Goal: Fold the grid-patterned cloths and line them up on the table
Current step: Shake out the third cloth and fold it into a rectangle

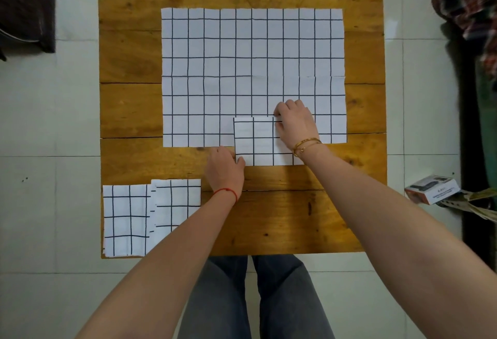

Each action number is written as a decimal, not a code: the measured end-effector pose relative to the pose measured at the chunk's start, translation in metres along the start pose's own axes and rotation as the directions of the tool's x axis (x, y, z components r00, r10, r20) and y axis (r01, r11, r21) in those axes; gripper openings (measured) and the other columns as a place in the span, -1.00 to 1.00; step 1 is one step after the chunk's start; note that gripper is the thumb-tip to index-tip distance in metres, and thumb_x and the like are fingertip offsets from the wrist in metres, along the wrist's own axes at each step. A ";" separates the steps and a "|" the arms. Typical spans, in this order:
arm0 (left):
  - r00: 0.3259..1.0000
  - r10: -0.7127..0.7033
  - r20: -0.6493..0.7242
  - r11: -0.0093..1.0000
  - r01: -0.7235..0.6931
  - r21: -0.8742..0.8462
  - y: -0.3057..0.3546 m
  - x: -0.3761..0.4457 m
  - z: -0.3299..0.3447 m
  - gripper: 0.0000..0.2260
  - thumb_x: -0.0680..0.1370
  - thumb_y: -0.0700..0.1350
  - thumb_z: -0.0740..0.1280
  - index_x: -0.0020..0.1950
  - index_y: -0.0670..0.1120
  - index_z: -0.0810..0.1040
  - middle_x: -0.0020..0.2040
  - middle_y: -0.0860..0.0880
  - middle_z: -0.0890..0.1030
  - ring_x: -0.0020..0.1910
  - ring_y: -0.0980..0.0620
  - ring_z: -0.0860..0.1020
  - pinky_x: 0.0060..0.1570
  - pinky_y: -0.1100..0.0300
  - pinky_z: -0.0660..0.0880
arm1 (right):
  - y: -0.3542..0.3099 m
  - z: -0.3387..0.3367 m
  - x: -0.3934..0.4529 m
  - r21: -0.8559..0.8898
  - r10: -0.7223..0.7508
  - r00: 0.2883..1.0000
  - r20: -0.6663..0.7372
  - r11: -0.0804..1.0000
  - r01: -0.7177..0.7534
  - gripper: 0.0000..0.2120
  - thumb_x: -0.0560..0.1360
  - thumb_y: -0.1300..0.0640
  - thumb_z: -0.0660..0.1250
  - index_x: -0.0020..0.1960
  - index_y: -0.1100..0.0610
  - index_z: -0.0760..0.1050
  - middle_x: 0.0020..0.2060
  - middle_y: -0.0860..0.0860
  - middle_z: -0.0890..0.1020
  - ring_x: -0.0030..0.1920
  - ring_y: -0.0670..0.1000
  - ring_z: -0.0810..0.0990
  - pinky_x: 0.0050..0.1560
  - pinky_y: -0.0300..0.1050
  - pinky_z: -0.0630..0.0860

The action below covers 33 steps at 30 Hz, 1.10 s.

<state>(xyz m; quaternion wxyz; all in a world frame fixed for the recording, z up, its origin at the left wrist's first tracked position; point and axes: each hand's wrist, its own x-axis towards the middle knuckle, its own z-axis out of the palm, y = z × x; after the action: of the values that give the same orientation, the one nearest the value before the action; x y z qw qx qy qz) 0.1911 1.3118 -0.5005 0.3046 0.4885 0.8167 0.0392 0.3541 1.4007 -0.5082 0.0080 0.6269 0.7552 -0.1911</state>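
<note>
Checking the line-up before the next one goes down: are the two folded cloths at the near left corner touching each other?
Touching. The head view shows the right folded cloth overlapping the inner edge of the left folded cloth, with no bare table between them.

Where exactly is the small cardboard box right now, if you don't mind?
In the head view, the small cardboard box sits on the floor off the table's right edge.

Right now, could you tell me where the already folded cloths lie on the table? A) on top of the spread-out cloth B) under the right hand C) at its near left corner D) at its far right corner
C: two folded cloths lie side by side, slightly overlapping, at the near left corner of the table.
</note>
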 end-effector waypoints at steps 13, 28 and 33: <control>0.980 -0.135 0.144 0.814 0.192 -0.549 -0.007 0.001 -0.027 -0.89 0.58 -0.13 0.30 0.06 -0.12 0.45 -0.11 -0.02 0.56 -0.15 0.04 0.58 -0.24 0.27 0.50 | 0.005 -0.013 -0.023 0.457 0.147 0.974 0.171 0.864 -0.211 -0.93 0.47 0.23 0.23 -0.07 0.17 0.47 -0.22 0.06 0.56 -0.21 0.08 0.52 -0.17 -0.07 0.49; 0.970 0.121 0.212 0.908 -0.022 -0.417 -0.039 0.011 -0.079 -0.71 0.47 -0.28 0.41 0.14 -0.01 0.56 -0.22 -0.06 0.52 -0.18 -0.01 0.55 -0.15 0.19 0.56 | -0.036 0.001 -0.100 0.597 0.161 0.897 0.411 0.696 -0.399 -0.88 0.48 0.14 0.34 -0.19 0.08 0.41 -0.45 -0.06 0.47 -0.41 -0.11 0.41 -0.35 -0.28 0.33; 0.950 0.176 0.258 0.923 -0.068 -0.378 -0.060 0.007 -0.080 -0.68 0.44 -0.31 0.43 0.12 0.01 0.58 0.03 0.00 0.54 -0.05 0.12 0.51 -0.18 0.31 0.50 | -0.058 0.021 -0.127 0.543 0.177 0.861 0.477 0.710 -0.447 -0.77 0.49 0.13 0.35 -0.28 0.06 0.35 -0.40 -0.01 0.48 -0.31 -0.01 0.46 -0.23 -0.13 0.50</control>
<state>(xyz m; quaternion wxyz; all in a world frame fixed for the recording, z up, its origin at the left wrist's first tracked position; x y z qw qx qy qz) 0.0995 1.3053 -0.4605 0.5019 0.4743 0.7100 0.1379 0.3218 1.2661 -0.4795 -0.0216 0.6612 0.5073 -0.5523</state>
